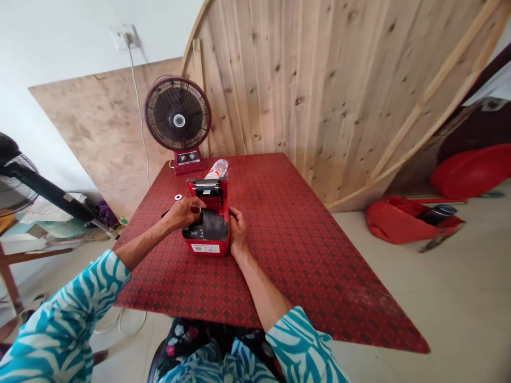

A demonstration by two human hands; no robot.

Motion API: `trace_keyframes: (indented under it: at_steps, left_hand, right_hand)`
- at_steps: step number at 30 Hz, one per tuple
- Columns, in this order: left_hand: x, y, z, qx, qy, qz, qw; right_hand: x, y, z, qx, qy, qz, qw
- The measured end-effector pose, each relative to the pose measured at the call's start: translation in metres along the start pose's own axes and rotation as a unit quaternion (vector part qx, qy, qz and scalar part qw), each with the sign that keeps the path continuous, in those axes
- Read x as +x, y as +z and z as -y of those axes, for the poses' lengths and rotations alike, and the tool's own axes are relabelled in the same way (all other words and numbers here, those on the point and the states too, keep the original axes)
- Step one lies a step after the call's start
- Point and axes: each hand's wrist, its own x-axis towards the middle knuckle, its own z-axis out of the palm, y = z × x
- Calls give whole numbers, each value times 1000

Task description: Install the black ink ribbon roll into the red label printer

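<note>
A small red label printer (207, 246) stands on the red patterned table (287, 229) with its lid tipped open toward the far side. Inside it lies a dark grey paper bay. My left hand (184, 211) rests on the printer's left rim, fingers curled over the edge and into the bay. Along the printer's right side lies my right hand (238, 230), its fingers wrapped round that wall. A clear plastic bottle (216, 169) lies just behind the open lid. A small round black-and-white part (178, 197) sits on the table left of the printer.
A red table fan (178, 122) stands at the table's far edge, its cord running up to a wall socket (125, 36). Wooden boards lean against the wall behind. Another fan (16, 175) is at the left. Red bags (403, 219) lie on the floor at the right.
</note>
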Motion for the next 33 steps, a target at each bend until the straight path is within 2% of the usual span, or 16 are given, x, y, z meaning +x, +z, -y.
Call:
trace_keyframes:
  at_steps: [5, 11, 15, 18, 20, 25, 30, 33]
  left_hand:
    - [3, -8, 1, 32, 13, 37, 999]
    - [4, -8, 3, 25, 14, 21, 999]
    - [10, -6, 0, 137, 34, 29, 990]
    - [18, -5, -4, 219, 64, 58, 972]
    - [24, -4, -7, 254, 83, 88, 960]
    - [35, 0, -9, 300, 94, 118, 942]
    - [27, -11, -4, 217, 133, 145, 956]
    - [11, -18, -5, 106, 143, 102, 979]
  right_hand:
    - [2, 0, -4, -6, -17, -6, 1000]
    - [3, -1, -6, -12, -23, 3, 1000]
    - [2, -2, -4, -20, -19, -5, 1000]
    - [1, -2, -2, -14, -13, 3, 1000]
    - [0, -3, -1, -15, -15, 5, 1000]
    - [1, -3, -3, -19, -20, 1, 1000]
    - [3, -1, -8, -8, -22, -1, 1000]
    - [4, 0, -7, -5, -20, 4, 1000]
